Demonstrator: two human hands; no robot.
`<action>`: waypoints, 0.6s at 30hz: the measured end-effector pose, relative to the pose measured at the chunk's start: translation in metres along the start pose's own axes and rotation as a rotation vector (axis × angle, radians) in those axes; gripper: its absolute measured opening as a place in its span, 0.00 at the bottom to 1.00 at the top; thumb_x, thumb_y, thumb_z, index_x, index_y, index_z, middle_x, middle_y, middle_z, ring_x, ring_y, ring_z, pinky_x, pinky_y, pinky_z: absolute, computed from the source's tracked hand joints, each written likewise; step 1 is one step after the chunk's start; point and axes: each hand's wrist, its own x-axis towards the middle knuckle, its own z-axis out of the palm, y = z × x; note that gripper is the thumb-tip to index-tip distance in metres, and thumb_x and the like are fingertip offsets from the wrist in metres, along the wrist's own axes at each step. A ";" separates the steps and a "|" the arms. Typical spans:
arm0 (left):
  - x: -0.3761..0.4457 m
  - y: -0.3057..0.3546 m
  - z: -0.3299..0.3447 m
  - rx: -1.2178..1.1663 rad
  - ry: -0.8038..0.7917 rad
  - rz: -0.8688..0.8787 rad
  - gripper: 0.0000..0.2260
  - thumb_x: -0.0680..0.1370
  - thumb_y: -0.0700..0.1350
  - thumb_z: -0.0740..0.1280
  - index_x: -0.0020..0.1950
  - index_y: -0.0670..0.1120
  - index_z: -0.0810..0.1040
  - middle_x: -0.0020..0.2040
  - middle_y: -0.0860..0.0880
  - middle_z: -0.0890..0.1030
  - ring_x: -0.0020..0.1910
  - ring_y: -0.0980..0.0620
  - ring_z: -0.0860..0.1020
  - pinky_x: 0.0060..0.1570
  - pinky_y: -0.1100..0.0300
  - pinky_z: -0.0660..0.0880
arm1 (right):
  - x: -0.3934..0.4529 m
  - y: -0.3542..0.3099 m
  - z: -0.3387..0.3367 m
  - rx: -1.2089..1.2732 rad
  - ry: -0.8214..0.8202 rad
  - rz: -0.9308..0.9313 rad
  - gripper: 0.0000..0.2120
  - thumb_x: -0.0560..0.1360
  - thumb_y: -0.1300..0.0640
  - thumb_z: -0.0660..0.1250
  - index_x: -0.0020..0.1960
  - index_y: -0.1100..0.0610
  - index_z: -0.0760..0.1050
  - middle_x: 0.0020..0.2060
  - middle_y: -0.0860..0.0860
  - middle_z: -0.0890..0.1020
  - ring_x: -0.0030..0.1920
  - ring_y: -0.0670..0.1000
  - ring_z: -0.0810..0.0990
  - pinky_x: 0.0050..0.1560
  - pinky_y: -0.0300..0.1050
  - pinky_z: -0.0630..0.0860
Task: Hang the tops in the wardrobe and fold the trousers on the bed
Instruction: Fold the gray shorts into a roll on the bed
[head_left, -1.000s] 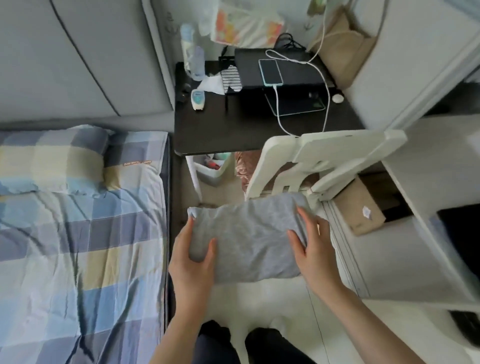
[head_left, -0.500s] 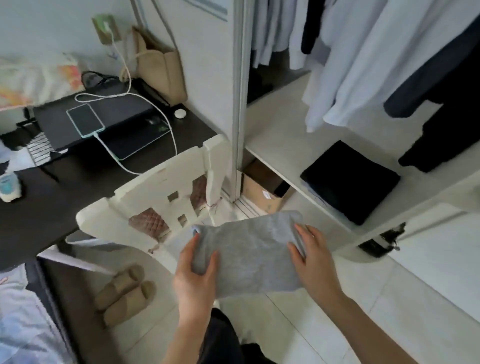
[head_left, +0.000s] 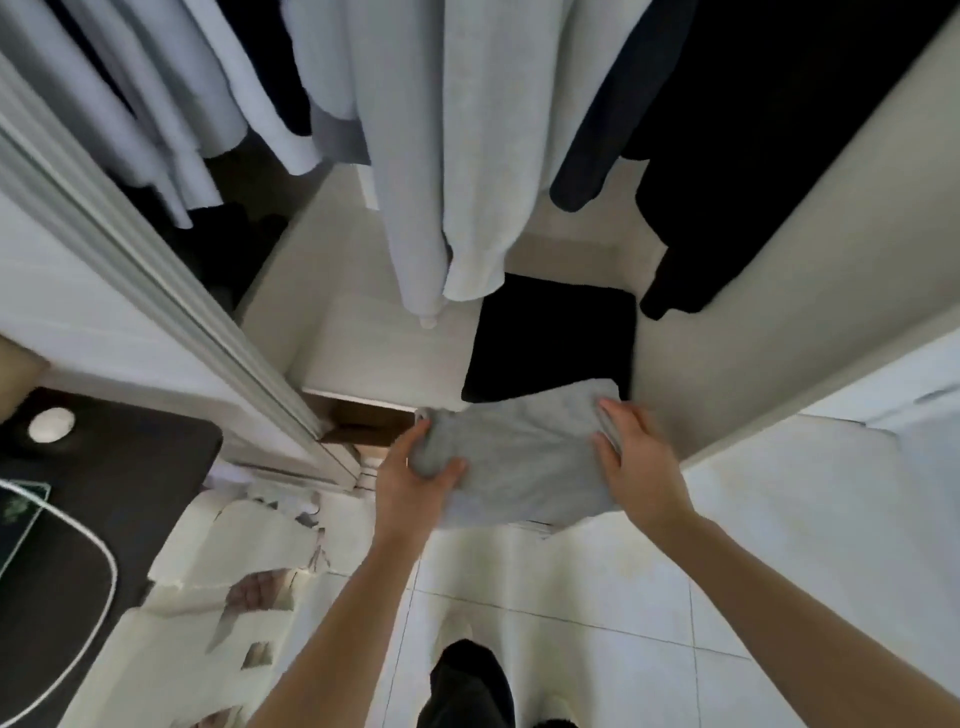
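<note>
My left hand (head_left: 415, 480) and right hand (head_left: 636, 457) each grip an end of the folded grey trousers (head_left: 524, 457), a soft, slightly creased bundle held in the air at the wardrobe shelf (head_left: 384, 353) edge. Just beyond lies a folded black garment (head_left: 550, 338), under hanging pale tops (head_left: 441, 156).

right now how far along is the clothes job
Done: pale tops and dark tops hang in the wardrobe, and a folded black garment lies on its white shelf. In hand: the left hand and right hand hold a folded grey garment at the shelf edge. Left: setting it down; the bed is out of view.
</note>
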 end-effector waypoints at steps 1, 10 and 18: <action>0.029 0.010 0.004 -0.014 -0.031 0.026 0.27 0.70 0.38 0.77 0.68 0.47 0.76 0.60 0.51 0.79 0.58 0.53 0.78 0.54 0.70 0.73 | 0.018 -0.006 0.001 -0.040 0.036 0.005 0.18 0.79 0.58 0.62 0.68 0.56 0.69 0.65 0.56 0.70 0.52 0.61 0.77 0.51 0.49 0.75; 0.205 0.034 0.082 0.489 -0.350 0.245 0.27 0.80 0.44 0.67 0.77 0.47 0.62 0.76 0.49 0.62 0.69 0.59 0.71 0.60 0.72 0.69 | 0.146 0.020 0.033 -0.429 0.141 0.277 0.33 0.77 0.59 0.62 0.78 0.49 0.52 0.74 0.60 0.58 0.69 0.65 0.63 0.68 0.57 0.62; 0.198 -0.032 0.114 1.305 -0.339 0.621 0.41 0.79 0.40 0.63 0.79 0.49 0.34 0.80 0.49 0.37 0.78 0.39 0.39 0.75 0.41 0.46 | 0.142 0.067 0.090 -0.674 -0.157 0.124 0.46 0.74 0.61 0.65 0.78 0.55 0.35 0.75 0.63 0.34 0.76 0.65 0.36 0.75 0.58 0.44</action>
